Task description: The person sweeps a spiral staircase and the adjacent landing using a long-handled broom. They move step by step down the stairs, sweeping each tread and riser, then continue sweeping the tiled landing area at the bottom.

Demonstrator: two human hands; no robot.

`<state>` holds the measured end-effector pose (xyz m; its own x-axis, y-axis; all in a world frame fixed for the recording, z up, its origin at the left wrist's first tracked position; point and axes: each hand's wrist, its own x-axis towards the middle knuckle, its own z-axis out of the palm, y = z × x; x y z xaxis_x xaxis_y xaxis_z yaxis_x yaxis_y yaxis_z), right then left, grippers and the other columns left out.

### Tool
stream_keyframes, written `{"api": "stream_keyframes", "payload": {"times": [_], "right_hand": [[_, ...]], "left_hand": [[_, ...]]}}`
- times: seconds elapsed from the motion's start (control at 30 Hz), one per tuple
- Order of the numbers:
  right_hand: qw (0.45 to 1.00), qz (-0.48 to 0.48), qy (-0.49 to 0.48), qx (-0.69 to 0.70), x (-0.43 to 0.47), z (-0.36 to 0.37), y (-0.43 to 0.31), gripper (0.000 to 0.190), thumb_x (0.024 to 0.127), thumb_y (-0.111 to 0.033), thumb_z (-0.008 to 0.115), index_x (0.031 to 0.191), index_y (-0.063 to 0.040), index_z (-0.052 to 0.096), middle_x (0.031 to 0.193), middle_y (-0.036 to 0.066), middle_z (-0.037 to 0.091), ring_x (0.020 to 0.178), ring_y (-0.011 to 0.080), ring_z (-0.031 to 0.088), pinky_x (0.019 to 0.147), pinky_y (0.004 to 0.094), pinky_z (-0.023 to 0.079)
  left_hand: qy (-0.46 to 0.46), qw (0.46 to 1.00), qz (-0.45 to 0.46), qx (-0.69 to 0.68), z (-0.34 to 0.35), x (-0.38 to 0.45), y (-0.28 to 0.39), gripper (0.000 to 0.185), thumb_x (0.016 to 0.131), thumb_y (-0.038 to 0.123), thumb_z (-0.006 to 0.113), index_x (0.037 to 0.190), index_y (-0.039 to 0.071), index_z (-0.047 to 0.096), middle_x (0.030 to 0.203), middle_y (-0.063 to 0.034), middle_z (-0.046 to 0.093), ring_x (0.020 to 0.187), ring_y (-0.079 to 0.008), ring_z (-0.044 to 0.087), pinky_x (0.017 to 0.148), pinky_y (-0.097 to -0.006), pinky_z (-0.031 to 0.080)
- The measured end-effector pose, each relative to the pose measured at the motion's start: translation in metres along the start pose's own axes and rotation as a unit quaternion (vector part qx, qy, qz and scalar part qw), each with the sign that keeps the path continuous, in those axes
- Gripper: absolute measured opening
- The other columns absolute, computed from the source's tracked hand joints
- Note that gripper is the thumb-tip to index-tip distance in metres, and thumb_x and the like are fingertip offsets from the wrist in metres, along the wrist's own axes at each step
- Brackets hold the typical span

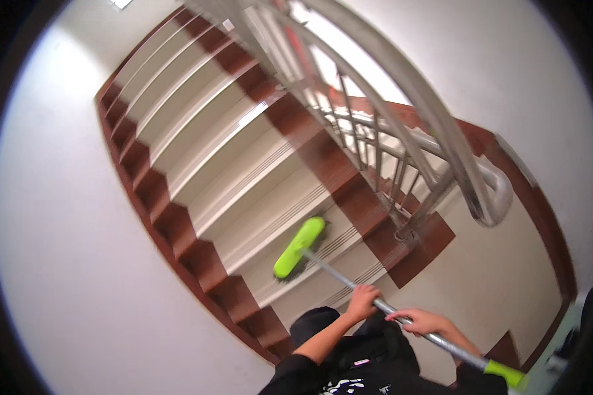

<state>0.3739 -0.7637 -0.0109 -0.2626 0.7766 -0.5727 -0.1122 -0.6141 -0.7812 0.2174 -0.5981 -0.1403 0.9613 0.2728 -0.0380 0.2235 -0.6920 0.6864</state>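
Note:
A push broom or mop with a long grey metal pole [331,271] and a bright green head [299,247] reaches from lower right to the stairs. Dark bristles or fringe show along the head's edge, over one of the lower steps. My left hand [363,302] is closed round the middle of the pole. Further up the pole, towards its green end grip [506,374], my right hand [417,322] rests around it, the fingers partly loose. Whether the head touches the step is hard to tell.
Cream stair treads [257,182] with red-brown borders run to the upper left. A metal railing [444,118] curves along their right side. A white wall [89,247] bounds the left. Landing floor [494,261] lies to the right.

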Motion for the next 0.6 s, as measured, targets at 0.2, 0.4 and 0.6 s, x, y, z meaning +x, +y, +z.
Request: {"api": "stream_keyframes", "payload": {"times": [0.2, 0.4, 0.6], "right_hand": [[0.989, 0.041, 0.138, -0.031, -0.003, -0.011, 0.053, 0.051, 0.074, 0.001, 0.047, 0.123, -0.015, 0.053, 0.092, 0.007, 0.049, 0.048, 0.0122, 0.049, 0.044, 0.0261, 0.045], [0.978, -0.002, 0.029, -0.208, 0.073, -0.005, 0.047, 0.052, 0.072, -0.001, 0.049, 0.12, -0.019, 0.054, 0.099, 0.011, 0.046, 0.058, 0.0178, 0.054, 0.048, 0.0282, 0.048], [0.946, 0.07, -0.121, -0.293, 0.18, 0.071, -0.012, 0.051, 0.07, -0.005, 0.05, 0.119, -0.017, 0.055, 0.099, 0.017, 0.052, 0.088, 0.0313, 0.056, 0.079, 0.0391, 0.047]], "left_hand": [[-0.072, 0.996, 0.002, 0.044, 0.097, 0.059, -0.001, 0.017, 0.062, 0.006, 0.061, 0.078, 0.009, 0.055, 0.084, -0.0088, 0.054, 0.097, -0.0282, 0.051, 0.096, -0.0419, 0.034], [0.058, 0.995, -0.08, -0.009, 0.07, 0.002, -0.059, 0.019, 0.062, 0.007, 0.062, 0.079, 0.009, 0.054, 0.087, -0.0095, 0.053, 0.097, -0.0307, 0.05, 0.093, -0.0421, 0.034], [0.217, 0.956, -0.193, -0.03, 0.02, -0.111, -0.122, 0.019, 0.061, 0.007, 0.062, 0.077, 0.01, 0.052, 0.084, -0.0089, 0.051, 0.094, -0.0314, 0.05, 0.093, -0.0444, 0.035]]}}
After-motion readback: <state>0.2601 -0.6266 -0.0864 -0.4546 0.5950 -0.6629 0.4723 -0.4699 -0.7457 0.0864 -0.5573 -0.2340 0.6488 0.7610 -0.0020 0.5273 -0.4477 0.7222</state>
